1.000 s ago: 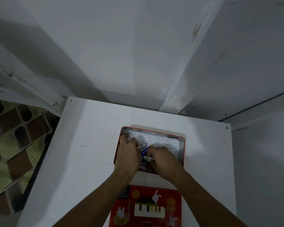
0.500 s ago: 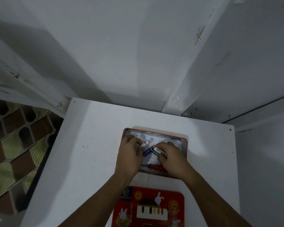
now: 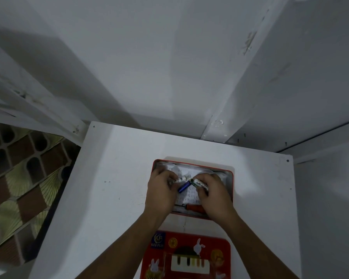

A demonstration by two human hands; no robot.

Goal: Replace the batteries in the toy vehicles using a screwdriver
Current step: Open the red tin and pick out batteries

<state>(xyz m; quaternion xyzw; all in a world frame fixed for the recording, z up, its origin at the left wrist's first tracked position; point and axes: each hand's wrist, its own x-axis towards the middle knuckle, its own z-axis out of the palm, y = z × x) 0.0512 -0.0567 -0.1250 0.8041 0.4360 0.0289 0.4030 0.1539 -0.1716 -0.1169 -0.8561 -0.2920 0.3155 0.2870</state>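
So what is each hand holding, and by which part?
Left hand pinches a white cylindrical battery by one end; right hand grips a green-and-white battery by its rear half.

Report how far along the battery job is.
Done: the tin is open, its lid set nearer the person. In hand: the left hand pinches a white battery, the right hand a green-and-white battery, a blue battery between them. Left: the screwdriver lies in the tin; no toy vehicle is in view.
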